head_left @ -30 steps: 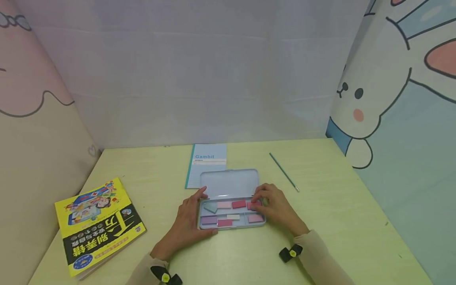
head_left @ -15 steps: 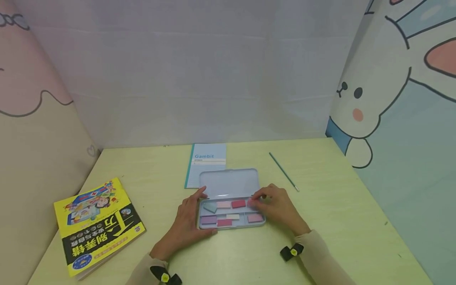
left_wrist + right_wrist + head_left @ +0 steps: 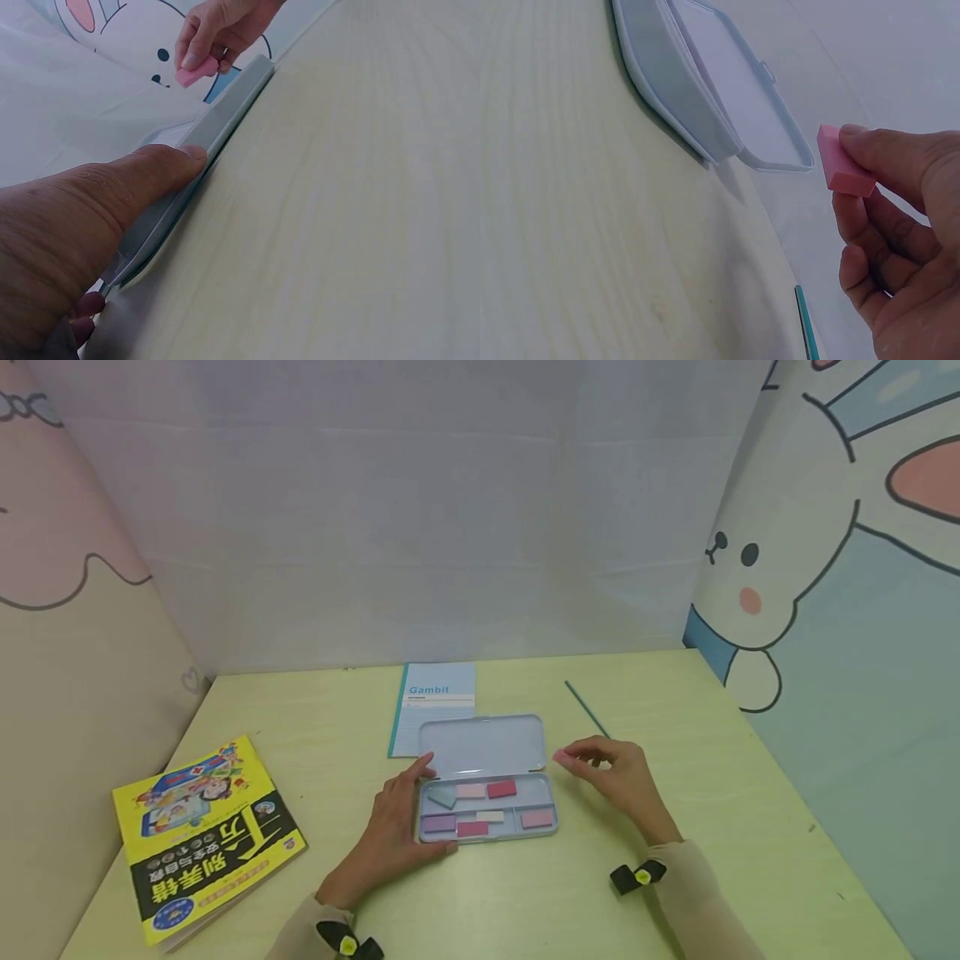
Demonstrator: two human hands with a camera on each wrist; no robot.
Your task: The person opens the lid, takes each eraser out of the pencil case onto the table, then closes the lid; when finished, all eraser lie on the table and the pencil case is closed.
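A light blue pencil case (image 3: 489, 839) lies with its lid (image 3: 483, 747) raised. Several block-shaped erasers sit in its compartments, among them a red one (image 3: 502, 788), a purple one (image 3: 439, 823) and a white one (image 3: 491, 817). My left hand (image 3: 393, 822) holds the case at its left end, the thumb (image 3: 169, 166) along the front edge and the fingers at the far side. Right of the lid, my right hand (image 3: 611, 772) pinches a pink eraser (image 3: 844, 165) between thumb and fingers, in the air above the table.
Behind the case lies a notebook (image 3: 438, 702), partly covered by the lid. A green pencil (image 3: 587, 706) lies behind my right hand, its near end hidden. At the left is a thick yellow book (image 3: 206, 835). A white sheet (image 3: 450, 527) stands along the table's back edge.
My right hand has lifted the pink eraser out of the case's upper right corner and moved right with it. My left hand has stayed on the case.
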